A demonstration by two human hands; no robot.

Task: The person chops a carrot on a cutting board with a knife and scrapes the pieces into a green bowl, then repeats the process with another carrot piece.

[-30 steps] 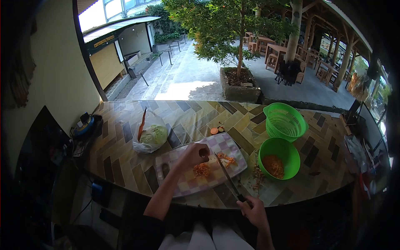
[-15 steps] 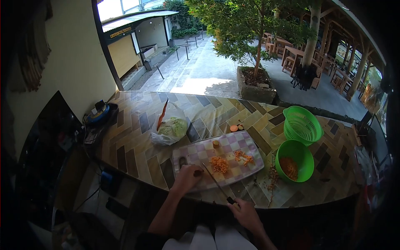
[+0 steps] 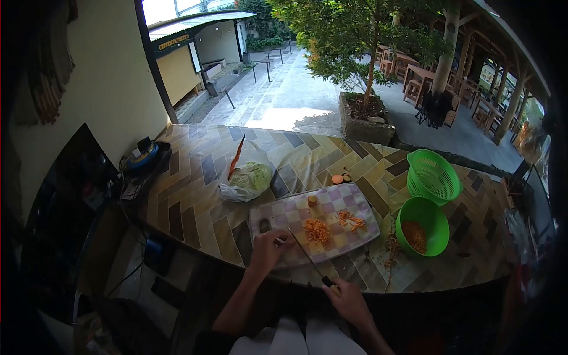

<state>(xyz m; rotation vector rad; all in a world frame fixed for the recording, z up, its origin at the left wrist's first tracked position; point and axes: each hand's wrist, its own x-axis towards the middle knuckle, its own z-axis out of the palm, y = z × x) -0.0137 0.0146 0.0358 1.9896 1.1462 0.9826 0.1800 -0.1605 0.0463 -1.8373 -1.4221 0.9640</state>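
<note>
My right hand (image 3: 348, 300) grips the dark handle of a knife (image 3: 309, 259), its blade slanting up and left over the near part of the checkered cutting board (image 3: 361, 208). By the blade's tip, my left hand (image 3: 271, 249) has its fingers curled together; what they hold, if anything, is hidden. Just right of the blade lies a pile of chopped carrot (image 3: 318, 231). A smaller heap of carrot strips (image 3: 351, 220) is farther right. Behind the pile, a carrot chunk (image 3: 312, 201) stands on the board.
Right of the board, a green bowl (image 3: 439, 229) holds chopped carrot, with a green colander (image 3: 441, 168) behind it. Scraps (image 3: 391, 248) lie beside the bowl. A plastic bag (image 3: 235, 193) with cabbage (image 3: 255, 176) and a long carrot (image 3: 236, 158) sits back left. Carrot ends (image 3: 338, 178) lie behind the board.
The view has shifted slightly, so the table contents appear a little to the right. My left hand's fingers have moved slightly at the knife's tip; the right hand keeps its grip.
</note>
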